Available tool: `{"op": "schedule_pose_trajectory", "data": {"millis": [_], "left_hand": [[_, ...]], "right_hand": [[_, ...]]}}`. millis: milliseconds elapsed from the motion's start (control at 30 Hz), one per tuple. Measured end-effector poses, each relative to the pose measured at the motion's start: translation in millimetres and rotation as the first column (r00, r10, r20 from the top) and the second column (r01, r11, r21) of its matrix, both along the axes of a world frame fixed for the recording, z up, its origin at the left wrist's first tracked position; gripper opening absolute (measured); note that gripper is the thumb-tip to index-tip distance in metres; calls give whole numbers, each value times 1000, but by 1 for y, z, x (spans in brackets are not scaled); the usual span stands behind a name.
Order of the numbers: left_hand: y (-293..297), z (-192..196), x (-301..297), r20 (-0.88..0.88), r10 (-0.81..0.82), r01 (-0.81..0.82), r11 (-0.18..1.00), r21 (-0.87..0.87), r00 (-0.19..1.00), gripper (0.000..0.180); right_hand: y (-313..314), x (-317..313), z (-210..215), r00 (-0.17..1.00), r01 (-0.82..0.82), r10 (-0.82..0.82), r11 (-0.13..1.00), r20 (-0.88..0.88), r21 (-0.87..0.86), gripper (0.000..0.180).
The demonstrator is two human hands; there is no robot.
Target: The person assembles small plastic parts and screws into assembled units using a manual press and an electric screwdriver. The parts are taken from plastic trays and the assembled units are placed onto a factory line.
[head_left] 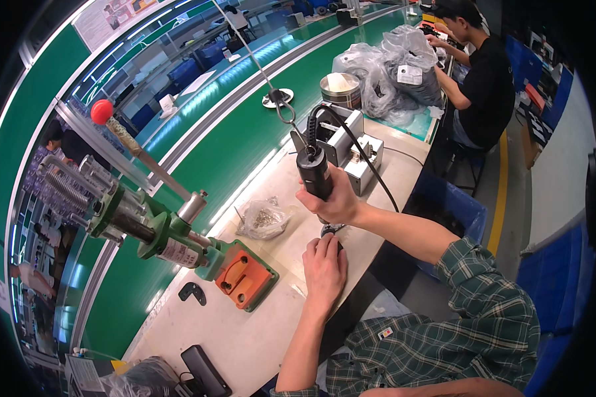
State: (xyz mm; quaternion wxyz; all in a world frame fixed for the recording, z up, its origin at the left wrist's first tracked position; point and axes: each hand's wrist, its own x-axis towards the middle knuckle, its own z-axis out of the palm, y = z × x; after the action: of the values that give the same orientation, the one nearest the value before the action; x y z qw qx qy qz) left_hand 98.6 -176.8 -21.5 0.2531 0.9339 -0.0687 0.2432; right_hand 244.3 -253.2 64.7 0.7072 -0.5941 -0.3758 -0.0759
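My right hand (pixel 338 198) is wrapped round a black electric screwdriver (pixel 313 173), held upright with its cable curving away from the top. The screwdriver hangs by a metal hook (pixel 283 109) on a cord. Below it, near the front table edge, my left hand (pixel 324 268) closes over a small dark part (pixel 331 229), mostly hidden under the fingers. The driver's tip is down by this part; whether they touch I cannot tell. A clear bag of small metal pieces (pixel 263 218) lies to the left of my hands.
At left stands a green hand press (pixel 152 228) with a red-knobbed lever and an orange fixture (pixel 245 276). A curved black part (pixel 192 293) and a black case (pixel 205 370) lie nearer. Beyond are grey metal boxes (pixel 364 162), a tin (pixel 341 98), plastic bags (pixel 384 79) and a seated co-worker (pixel 483 86).
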Motion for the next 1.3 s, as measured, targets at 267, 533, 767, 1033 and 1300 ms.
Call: {"op": "schedule_pose_trajectory", "data": {"millis": [267,533,767,1033,1300], "left_hand": [[0,-1,-2,-8,7,-7,1000,-25,1000,39],[1,4,-3,-9,7,-7,999,-41,1000,39],[-1,3,-3,0,-8,8,996,-90,1000,38],[-2,-2,-3,-5,-3,3,998,-56,1000,38],[0,-4,-2,-7,-5,4,997,-72,1000,34]], "right_hand": [[0,6,-8,997,-72,71,997,-24,-22,34],[-3,12,-18,949,-295,304,948,-77,118,19],[-8,15,-15,849,-480,499,866,-175,141,29],[-4,22,-9,854,-485,494,870,-166,93,38],[-13,18,-7,841,-491,500,866,-207,95,38]]}}
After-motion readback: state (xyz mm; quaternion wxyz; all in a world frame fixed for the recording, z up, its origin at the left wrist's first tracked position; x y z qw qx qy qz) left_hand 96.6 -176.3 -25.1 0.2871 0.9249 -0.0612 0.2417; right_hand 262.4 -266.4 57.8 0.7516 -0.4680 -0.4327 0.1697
